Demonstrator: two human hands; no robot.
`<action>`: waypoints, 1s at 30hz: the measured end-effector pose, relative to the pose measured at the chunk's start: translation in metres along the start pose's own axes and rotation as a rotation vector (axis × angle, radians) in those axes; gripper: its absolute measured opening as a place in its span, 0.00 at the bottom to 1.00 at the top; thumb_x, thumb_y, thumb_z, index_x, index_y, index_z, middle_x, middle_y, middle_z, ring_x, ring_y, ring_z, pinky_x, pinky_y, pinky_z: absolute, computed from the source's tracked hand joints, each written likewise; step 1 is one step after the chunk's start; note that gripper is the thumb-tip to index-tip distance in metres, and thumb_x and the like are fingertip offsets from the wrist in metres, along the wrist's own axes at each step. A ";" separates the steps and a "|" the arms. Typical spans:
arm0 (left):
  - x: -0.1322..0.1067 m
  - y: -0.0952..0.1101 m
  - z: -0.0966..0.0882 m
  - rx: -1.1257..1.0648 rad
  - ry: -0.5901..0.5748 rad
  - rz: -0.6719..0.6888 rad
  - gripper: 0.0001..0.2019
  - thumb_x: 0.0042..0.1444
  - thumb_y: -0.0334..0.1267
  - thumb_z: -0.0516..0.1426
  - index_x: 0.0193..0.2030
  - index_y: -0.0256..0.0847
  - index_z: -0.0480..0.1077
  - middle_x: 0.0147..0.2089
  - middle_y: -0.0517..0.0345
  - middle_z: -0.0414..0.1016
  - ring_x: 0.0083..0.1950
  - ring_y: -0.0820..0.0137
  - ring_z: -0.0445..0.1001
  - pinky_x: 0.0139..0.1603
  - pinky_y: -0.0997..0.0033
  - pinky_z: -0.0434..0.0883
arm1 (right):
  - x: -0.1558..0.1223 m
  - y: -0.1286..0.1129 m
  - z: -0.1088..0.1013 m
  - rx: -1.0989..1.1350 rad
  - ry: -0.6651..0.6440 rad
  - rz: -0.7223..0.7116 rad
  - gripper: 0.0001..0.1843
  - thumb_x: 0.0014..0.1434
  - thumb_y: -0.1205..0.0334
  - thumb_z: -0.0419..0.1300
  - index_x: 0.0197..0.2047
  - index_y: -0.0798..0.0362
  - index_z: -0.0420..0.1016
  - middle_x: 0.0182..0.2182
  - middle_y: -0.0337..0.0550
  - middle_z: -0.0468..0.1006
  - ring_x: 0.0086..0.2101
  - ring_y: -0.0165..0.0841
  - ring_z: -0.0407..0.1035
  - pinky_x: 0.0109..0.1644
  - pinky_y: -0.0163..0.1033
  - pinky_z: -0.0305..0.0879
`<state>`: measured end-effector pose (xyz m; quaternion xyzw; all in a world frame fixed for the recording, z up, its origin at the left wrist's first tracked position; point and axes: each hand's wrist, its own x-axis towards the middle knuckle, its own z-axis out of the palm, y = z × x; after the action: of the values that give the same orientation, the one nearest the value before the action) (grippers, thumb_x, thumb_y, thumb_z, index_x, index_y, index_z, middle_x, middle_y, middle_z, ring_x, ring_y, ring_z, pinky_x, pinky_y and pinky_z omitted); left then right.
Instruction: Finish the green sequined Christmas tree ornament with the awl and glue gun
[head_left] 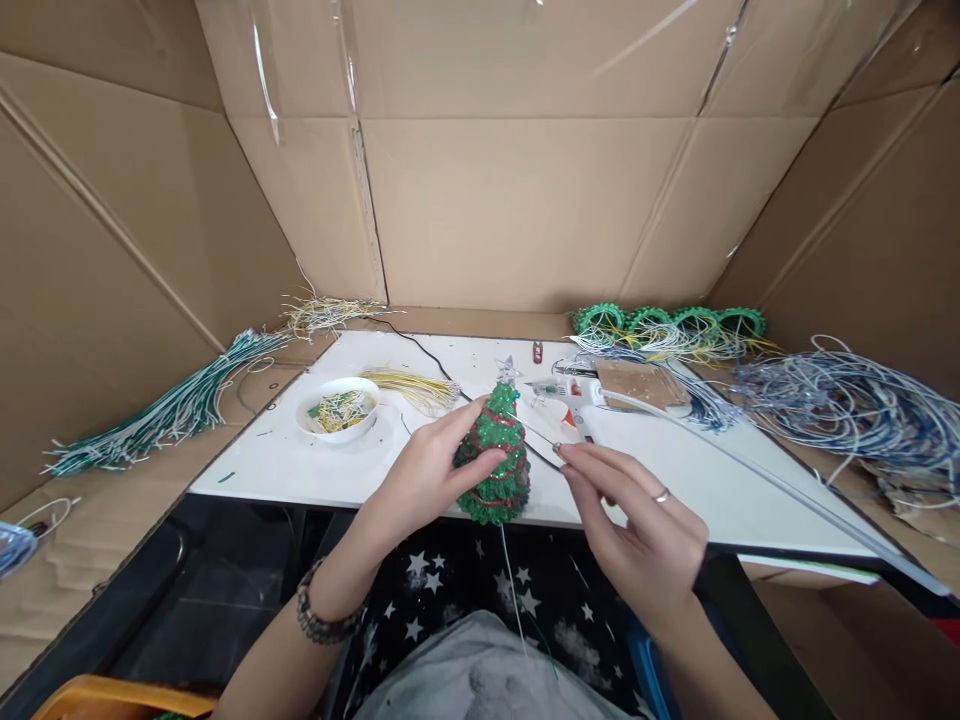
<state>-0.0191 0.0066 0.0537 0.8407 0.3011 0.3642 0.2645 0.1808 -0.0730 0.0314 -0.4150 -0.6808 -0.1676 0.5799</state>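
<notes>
My left hand [427,470] grips a small green beaded Christmas tree [496,455] with red bands and a clear star on top, held upright just above the near edge of the white board [300,465]. My right hand [637,520], wearing a ring, pinches a thin wire [536,440] that runs from its fingertips to the tree's right side. Another thin strand hangs from under the tree toward my lap.
A white bowl [341,410] of small yellow-green pieces sits left, beside a yellow wire bundle [412,388]. A glue gun [577,392] lies behind the tree. Green beaded rings [667,322] and blue-white wire piles [847,405] lie right; green-white wires [172,405] left. Cardboard walls surround.
</notes>
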 end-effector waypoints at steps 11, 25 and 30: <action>-0.001 0.000 0.000 -0.005 -0.011 -0.017 0.24 0.65 0.48 0.55 0.66 0.45 0.63 0.60 0.50 0.75 0.58 0.60 0.75 0.58 0.58 0.74 | 0.037 -0.010 -0.033 -0.306 -0.307 -0.347 0.22 0.59 0.80 0.57 0.55 0.57 0.73 0.43 0.52 0.82 0.36 0.38 0.76 0.41 0.43 0.74; 0.000 0.001 0.000 0.012 -0.009 -0.006 0.23 0.66 0.46 0.55 0.66 0.46 0.63 0.58 0.52 0.75 0.56 0.61 0.75 0.58 0.60 0.74 | 0.120 -0.028 -0.039 -0.413 -0.797 -0.574 0.12 0.63 0.74 0.54 0.30 0.50 0.67 0.27 0.41 0.70 0.30 0.36 0.63 0.34 0.43 0.55; 0.000 0.000 0.001 0.036 0.014 0.011 0.23 0.66 0.46 0.55 0.66 0.45 0.63 0.56 0.52 0.76 0.55 0.62 0.75 0.56 0.61 0.74 | 0.105 -0.031 -0.040 -0.408 -0.786 -0.525 0.13 0.60 0.77 0.53 0.29 0.51 0.68 0.26 0.41 0.69 0.27 0.34 0.61 0.33 0.42 0.53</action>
<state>-0.0183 0.0058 0.0532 0.8444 0.3049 0.3661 0.2450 0.1848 -0.0808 0.1480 -0.3664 -0.8820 -0.2683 0.1260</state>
